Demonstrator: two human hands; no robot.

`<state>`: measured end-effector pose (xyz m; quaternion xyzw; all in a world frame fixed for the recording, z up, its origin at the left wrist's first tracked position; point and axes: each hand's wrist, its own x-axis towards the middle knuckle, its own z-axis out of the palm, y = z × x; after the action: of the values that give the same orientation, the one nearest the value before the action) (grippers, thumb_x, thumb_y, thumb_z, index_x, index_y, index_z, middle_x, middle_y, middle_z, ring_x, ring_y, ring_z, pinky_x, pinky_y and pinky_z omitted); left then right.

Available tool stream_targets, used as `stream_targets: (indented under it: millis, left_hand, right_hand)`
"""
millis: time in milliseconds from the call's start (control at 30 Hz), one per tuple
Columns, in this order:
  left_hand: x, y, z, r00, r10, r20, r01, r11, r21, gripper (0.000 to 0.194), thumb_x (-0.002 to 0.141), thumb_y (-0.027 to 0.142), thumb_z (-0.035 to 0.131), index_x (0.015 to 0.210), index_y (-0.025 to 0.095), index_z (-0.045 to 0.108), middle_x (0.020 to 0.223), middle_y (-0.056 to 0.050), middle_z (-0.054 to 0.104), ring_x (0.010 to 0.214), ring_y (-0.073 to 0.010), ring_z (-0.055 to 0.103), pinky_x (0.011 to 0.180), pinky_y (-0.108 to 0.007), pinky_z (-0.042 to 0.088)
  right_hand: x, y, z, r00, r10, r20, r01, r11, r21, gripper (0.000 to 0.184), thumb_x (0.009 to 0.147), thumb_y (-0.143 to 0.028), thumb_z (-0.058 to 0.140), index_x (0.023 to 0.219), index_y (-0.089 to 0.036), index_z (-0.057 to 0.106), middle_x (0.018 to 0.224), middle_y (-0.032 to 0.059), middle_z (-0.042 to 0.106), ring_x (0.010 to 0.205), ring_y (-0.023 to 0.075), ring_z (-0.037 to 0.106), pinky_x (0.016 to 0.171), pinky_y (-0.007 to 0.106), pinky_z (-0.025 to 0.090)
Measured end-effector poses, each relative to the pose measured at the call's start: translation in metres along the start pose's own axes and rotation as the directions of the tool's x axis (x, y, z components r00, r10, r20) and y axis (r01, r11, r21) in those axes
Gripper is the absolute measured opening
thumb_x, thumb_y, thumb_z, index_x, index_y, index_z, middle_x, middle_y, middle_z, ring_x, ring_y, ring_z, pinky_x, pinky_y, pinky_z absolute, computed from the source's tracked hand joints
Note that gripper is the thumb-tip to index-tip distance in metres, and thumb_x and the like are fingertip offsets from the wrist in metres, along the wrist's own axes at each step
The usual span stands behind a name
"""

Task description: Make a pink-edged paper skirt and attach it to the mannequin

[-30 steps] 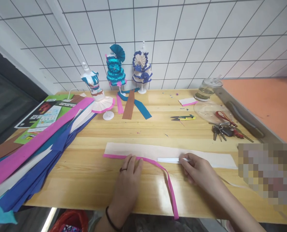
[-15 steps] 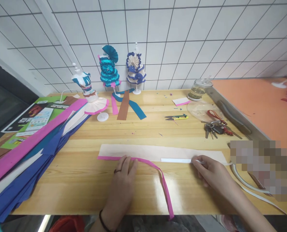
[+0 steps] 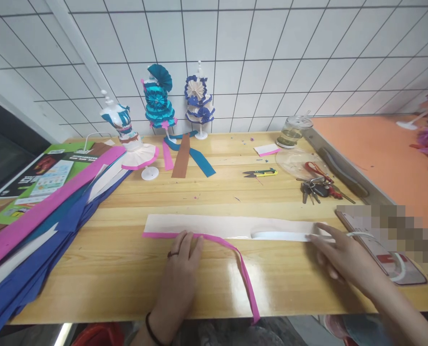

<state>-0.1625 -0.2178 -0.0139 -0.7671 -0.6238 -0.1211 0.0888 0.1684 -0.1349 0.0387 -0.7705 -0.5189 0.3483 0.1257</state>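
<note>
A long white paper strip lies across the wooden table. A thin pink strip runs along its near edge, then curls off over the table's front edge. My left hand lies flat, fingers stretched, pressing the pink strip onto the white paper. My right hand is at the white strip's right end, fingers pinched on a narrow white tape backing that lifts off the paper.
Three paper-dressed mannequins stand at the back. Long pink, blue and white paper sheets lie at left over a green booklet. Thread snips, keys, a glass jar and a phone sit to the right.
My right hand has moved steadily to the right along the white strip, pulling the narrow white backing with it. The left hand has stayed pressed in place.
</note>
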Motion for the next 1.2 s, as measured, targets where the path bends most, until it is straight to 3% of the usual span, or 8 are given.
stream_targets:
  millis: [67, 167, 267, 400, 600, 833, 1067, 1200]
  left_hand:
    - [0.000, 0.000, 0.000, 1.000, -0.001, -0.011, 0.001, 1.000, -0.005, 0.043, 0.078, 0.001, 0.040, 0.116, 0.012, 0.057, 0.118, -0.015, 0.052, 0.116, -0.0294, 0.043, 0.091, -0.042, 0.046]
    - [0.000, 0.000, 0.000, 1.000, -0.004, -0.025, 0.003, 1.000, -0.014, 0.042, 0.078, 0.001, 0.041, 0.114, 0.012, 0.058, 0.116, -0.015, 0.053, 0.116, -0.0292, 0.044, 0.091, -0.042, 0.047]
    - [0.000, 0.001, 0.002, 1.000, -0.015, -0.026, 0.014, 1.000, -0.023, 0.042, 0.079, 0.002, 0.040, 0.115, 0.013, 0.057, 0.117, -0.014, 0.053, 0.117, -0.0286, 0.043, 0.091, -0.042, 0.046]
    - [0.000, 0.001, 0.002, 0.999, -0.021, -0.024, 0.020, 0.999, -0.038, 0.043, 0.079, 0.002, 0.039, 0.117, 0.014, 0.055, 0.117, -0.014, 0.052, 0.117, -0.0275, 0.043, 0.092, -0.042, 0.045]
    - [0.003, 0.003, -0.002, 0.999, -0.032, -0.044, 0.030, 0.999, -0.036, 0.041, 0.079, 0.002, 0.040, 0.114, 0.014, 0.058, 0.113, -0.013, 0.054, 0.115, -0.0279, 0.045, 0.089, -0.041, 0.048]
    - [0.002, 0.003, 0.002, 0.998, -0.050, -0.041, 0.048, 0.998, -0.040, 0.039, 0.081, 0.003, 0.041, 0.115, 0.014, 0.057, 0.115, -0.013, 0.053, 0.116, -0.0270, 0.044, 0.090, -0.041, 0.047]
    - [0.001, 0.003, 0.001, 0.998, -0.054, -0.010, 0.054, 0.998, -0.031, 0.040, 0.081, 0.002, 0.040, 0.116, 0.013, 0.055, 0.117, -0.013, 0.052, 0.117, -0.0274, 0.043, 0.093, -0.040, 0.045]
    - [0.001, 0.004, 0.001, 0.999, -0.048, -0.002, 0.048, 0.999, -0.024, 0.042, 0.081, 0.001, 0.038, 0.118, 0.012, 0.054, 0.118, -0.013, 0.051, 0.117, -0.0271, 0.043, 0.093, -0.040, 0.045]
  right_hand:
    - [-0.012, -0.009, -0.003, 0.996, -0.013, 0.085, -0.005, 0.978, 0.206, 0.069, 0.077, -0.051, 0.050, 0.135, -0.020, 0.030, 0.048, -0.0033, 0.056, 0.028, 0.0137, 0.040, 0.031, 0.026, 0.031]
    - [-0.029, -0.028, 0.003, 0.980, -0.148, 0.135, 0.085, 0.918, 0.388, 0.068, 0.075, -0.054, 0.055, 0.131, -0.018, 0.037, 0.057, 0.0004, 0.060, 0.035, 0.0127, 0.045, 0.035, 0.026, 0.036]
    - [-0.038, -0.050, 0.027, 0.936, -0.284, 0.210, 0.165, 0.878, 0.449, 0.054, 0.074, -0.054, 0.057, 0.110, -0.014, 0.055, 0.072, 0.0079, 0.066, 0.066, 0.0195, 0.061, 0.060, 0.030, 0.050]
    - [-0.041, -0.078, 0.069, 0.845, -0.422, 0.329, 0.263, 0.863, 0.433, 0.040, 0.078, -0.048, 0.054, 0.102, -0.017, 0.060, 0.097, 0.0094, 0.066, 0.093, 0.0215, 0.060, 0.084, 0.033, 0.046]
    - [-0.039, -0.095, 0.092, 0.736, -0.480, 0.477, 0.280, 0.857, 0.432, 0.043, 0.082, -0.043, 0.049, 0.112, -0.013, 0.051, 0.070, 0.0020, 0.060, 0.067, 0.0157, 0.057, 0.062, 0.027, 0.044]
    - [-0.035, -0.099, 0.091, 0.763, -0.402, 0.507, 0.184, 0.886, 0.426, 0.046, 0.079, -0.045, 0.052, 0.110, -0.012, 0.047, 0.052, -0.0093, 0.039, 0.036, 0.0078, 0.039, 0.038, 0.022, 0.031]
    - [-0.026, -0.088, 0.080, 0.826, -0.450, 0.340, 0.362, 0.885, 0.292, 0.027, 0.079, -0.038, 0.052, 0.085, -0.014, 0.061, 0.059, -0.0020, 0.048, 0.057, 0.0127, 0.047, 0.053, 0.024, 0.035]
    - [-0.021, -0.081, 0.072, 0.838, -0.444, 0.317, 0.402, 0.896, 0.192, 0.031, 0.080, -0.041, 0.049, 0.059, -0.018, 0.050, 0.055, -0.0021, 0.046, 0.055, 0.0122, 0.044, 0.052, 0.024, 0.032]
